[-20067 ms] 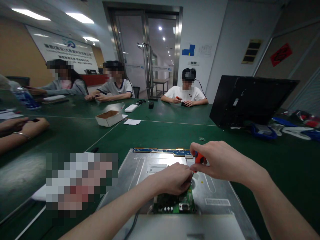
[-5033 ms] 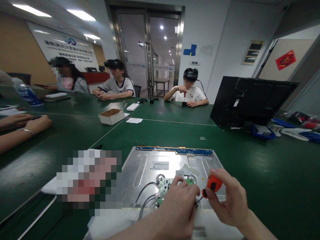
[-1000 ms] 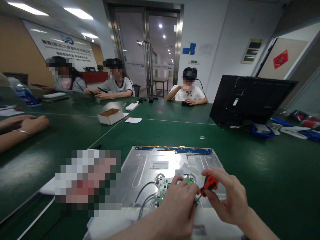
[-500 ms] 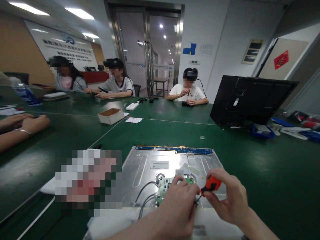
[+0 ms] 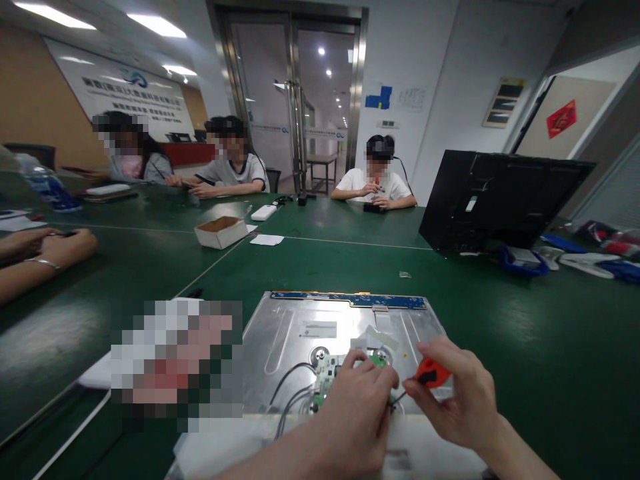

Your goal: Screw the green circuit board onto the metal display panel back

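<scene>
A silver metal back panel (image 5: 300, 320) of a screen lies flat on the green table in front of me. A small green circuit board (image 5: 327, 370) with black wires sits near its front edge. My left hand (image 5: 357, 413) rests closed on the board and partly covers it. My right hand (image 5: 453, 400) grips an orange-handled screwdriver (image 5: 430, 373), whose thin shaft slants down to the left toward the board beside my left fingers. The tip is hidden behind my left hand.
A black monitor shell (image 5: 500, 200) stands at the right, with blue and white items (image 5: 525, 260) beside it. A cardboard box (image 5: 221, 232) sits mid-table. Three people sit at the far side; another person's arms (image 5: 40, 257) rest at the left. A blurred patch (image 5: 175, 360) lies left of the panel.
My right hand has turned the screwdriver handle slightly, and it sits a little lower. My left hand stays on the board.
</scene>
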Demonstrator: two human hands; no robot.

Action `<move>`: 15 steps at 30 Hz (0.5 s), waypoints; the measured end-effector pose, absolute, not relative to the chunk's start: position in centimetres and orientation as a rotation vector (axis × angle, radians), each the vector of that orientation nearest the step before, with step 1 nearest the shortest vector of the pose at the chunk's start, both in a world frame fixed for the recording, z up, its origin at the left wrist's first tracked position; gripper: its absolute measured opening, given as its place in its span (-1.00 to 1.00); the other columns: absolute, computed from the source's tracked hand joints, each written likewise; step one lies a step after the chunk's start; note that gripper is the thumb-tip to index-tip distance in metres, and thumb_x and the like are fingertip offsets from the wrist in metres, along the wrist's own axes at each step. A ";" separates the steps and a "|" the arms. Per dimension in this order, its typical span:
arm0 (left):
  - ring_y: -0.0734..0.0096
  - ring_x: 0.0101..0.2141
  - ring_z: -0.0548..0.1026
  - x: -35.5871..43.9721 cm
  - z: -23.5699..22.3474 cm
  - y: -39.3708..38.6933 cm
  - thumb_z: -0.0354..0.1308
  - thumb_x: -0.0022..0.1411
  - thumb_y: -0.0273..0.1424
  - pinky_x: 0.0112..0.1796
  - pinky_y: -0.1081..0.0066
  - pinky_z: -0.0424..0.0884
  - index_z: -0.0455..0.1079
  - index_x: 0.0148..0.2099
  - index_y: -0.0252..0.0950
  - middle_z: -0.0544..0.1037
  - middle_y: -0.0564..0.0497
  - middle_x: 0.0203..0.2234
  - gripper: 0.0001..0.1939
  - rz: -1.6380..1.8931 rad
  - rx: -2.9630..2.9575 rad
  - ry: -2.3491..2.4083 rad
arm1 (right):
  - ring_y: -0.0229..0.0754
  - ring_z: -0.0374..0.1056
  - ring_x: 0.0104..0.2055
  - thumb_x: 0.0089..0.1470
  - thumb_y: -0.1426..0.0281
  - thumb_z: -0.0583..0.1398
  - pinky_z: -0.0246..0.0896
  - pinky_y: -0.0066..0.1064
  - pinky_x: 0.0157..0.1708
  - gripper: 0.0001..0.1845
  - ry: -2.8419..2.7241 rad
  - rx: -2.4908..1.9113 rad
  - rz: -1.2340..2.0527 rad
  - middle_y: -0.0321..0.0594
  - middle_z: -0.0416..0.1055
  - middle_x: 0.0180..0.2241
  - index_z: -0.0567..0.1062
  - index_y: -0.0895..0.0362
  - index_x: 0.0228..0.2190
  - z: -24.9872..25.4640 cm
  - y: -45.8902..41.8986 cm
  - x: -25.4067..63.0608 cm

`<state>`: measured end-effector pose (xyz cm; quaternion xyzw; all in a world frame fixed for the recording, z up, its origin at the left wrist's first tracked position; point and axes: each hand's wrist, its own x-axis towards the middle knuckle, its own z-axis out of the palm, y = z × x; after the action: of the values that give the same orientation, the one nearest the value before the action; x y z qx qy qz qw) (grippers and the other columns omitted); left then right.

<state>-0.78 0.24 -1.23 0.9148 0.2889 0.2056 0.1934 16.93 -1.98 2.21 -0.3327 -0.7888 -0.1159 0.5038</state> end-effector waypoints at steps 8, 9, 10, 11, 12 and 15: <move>0.22 -0.34 0.41 -0.8 -1.2 0.2 0.10 -0.04 -0.56 -0.04 0.15 0.14 0.19 -0.26 -0.24 0.47 0.00 -0.40 -0.75 0.571 2.592 0.823 | -0.15 0.45 -0.36 0.11 0.53 0.06 0.34 -0.38 -0.48 -0.50 -1.936 -0.845 -0.205 -0.14 0.48 -0.32 0.22 0.17 0.11 1.9 -2.1 17.3; 0.21 -0.33 0.42 -0.8 -1.2 0.2 0.10 -0.03 -0.55 -0.04 0.15 0.14 0.19 -0.26 -0.24 0.47 0.00 -0.39 -0.75 0.562 2.594 0.822 | -0.16 0.44 -0.41 0.11 0.52 0.09 0.31 -0.40 -0.53 -0.52 -1.920 -0.835 -0.230 -0.21 0.47 -0.39 0.23 0.14 0.09 1.8 -2.0 17.1; 0.21 -0.32 0.43 -0.8 -1.2 0.2 0.10 -0.02 -0.55 -0.03 0.15 0.14 0.19 -0.25 -0.24 0.47 -0.01 -0.38 -0.75 0.549 2.597 0.820 | -0.18 0.42 -0.46 0.11 0.50 0.12 0.28 -0.42 -0.57 -0.53 -1.904 -0.826 -0.257 -0.27 0.44 -0.45 0.24 0.11 0.07 1.8 -1.9 17.0; 0.20 -0.30 0.43 -0.8 -1.2 0.2 0.10 0.00 -0.54 -0.03 0.15 0.14 0.19 -0.24 -0.24 0.48 -0.01 -0.37 -0.75 0.539 2.600 0.818 | -0.20 0.40 -0.50 0.11 0.49 0.15 0.25 -0.44 -0.60 -0.55 -1.897 -0.820 -0.280 -0.32 0.42 -0.50 0.26 0.08 0.05 1.9 -1.8 16.9; 0.19 -0.28 0.44 -0.8 -1.2 0.2 0.10 0.01 -0.53 -0.02 0.15 0.14 0.20 -0.23 -0.23 0.48 -0.02 -0.35 -0.75 0.532 2.603 0.818 | -0.21 0.38 -0.53 0.11 0.47 0.17 0.24 -0.45 -0.61 -0.57 -1.895 -0.819 -0.295 -0.34 0.40 -0.53 0.27 0.07 0.03 2.0 -1.7 16.8; 0.17 -0.26 0.44 -0.8 -1.3 0.3 0.10 0.02 -0.53 -0.01 0.13 0.14 0.20 -0.21 -0.23 0.49 -0.04 -0.32 -0.75 0.533 2.604 0.818 | -0.19 0.42 -0.46 0.14 0.41 0.16 0.29 -0.44 -0.56 -0.60 -1.925 -0.839 -0.294 -0.27 0.44 -0.45 0.28 0.10 0.03 2.2 -1.8 16.9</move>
<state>-0.81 0.32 -1.30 0.9212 0.2894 0.1887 0.1791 16.91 -1.81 2.24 -0.3451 -0.7922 -0.1209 0.4886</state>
